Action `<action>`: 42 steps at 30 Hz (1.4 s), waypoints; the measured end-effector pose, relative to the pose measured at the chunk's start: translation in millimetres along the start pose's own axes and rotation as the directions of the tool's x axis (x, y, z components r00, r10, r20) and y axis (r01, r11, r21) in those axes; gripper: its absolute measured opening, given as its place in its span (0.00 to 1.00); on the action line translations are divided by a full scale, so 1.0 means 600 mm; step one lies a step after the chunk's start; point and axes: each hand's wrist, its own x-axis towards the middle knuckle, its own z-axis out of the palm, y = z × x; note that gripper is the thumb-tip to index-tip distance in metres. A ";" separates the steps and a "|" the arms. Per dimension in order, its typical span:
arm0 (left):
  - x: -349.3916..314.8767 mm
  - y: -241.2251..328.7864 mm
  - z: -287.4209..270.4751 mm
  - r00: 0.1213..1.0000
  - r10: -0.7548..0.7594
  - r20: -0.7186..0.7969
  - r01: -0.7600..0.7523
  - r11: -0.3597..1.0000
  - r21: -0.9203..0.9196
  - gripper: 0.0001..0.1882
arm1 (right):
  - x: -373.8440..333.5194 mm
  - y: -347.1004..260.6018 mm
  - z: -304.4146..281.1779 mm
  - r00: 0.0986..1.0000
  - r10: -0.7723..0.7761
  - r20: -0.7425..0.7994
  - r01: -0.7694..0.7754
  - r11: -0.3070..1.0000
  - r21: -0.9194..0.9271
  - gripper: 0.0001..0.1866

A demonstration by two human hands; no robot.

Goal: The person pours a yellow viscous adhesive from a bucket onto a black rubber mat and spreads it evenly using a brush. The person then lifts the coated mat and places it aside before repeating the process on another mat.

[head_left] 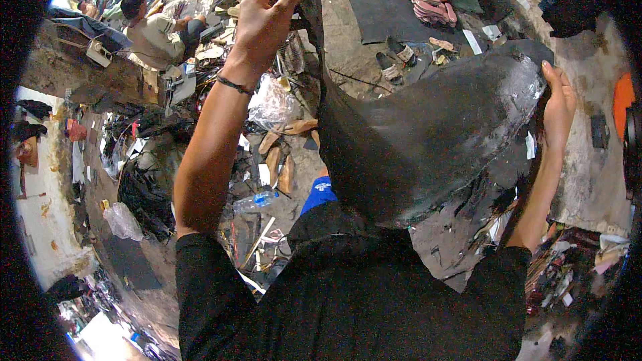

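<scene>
A large piece of dark grey, flexible sheet material [401,140] hangs between my two raised hands. Pale, whitish smears mark its upper right part, and its lower edge looks ragged. My left hand [264,23] pinches the narrow upper left corner, with a dark bracelet around that wrist. At the far right end, my right hand [560,97] grips the sheet's edge, thumb on the near face and fingers partly hidden. The middle sags in a curve and covers part of the floor and my lap.
Brown wooden shoe-shaped forms [286,174], a plastic bottle [256,202] and clear plastic bags [273,101] lie on the littered floor. Ahead are a dark mat [384,13], pink shoe pieces [435,10] and a pair of shoes [394,60]. A person [155,33] sits at upper left.
</scene>
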 end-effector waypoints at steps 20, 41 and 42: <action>0.125 0.051 -0.104 0.988 -0.121 0.091 0.126 0.990 -0.056 0.13 | 0.111 -0.032 0.040 0.966 -0.019 -0.260 -0.018 0.990 -0.142 0.24; 0.114 0.021 -0.014 0.999 -0.044 0.028 0.041 0.995 0.095 0.15 | 0.178 -0.003 0.143 1.000 -0.020 0.018 0.019 0.999 0.045 0.09; 0.091 0.019 -0.011 0.999 0.035 0.016 -0.037 0.986 0.162 0.17 | 0.176 0.009 0.143 0.999 -0.024 0.042 0.019 0.993 0.116 0.12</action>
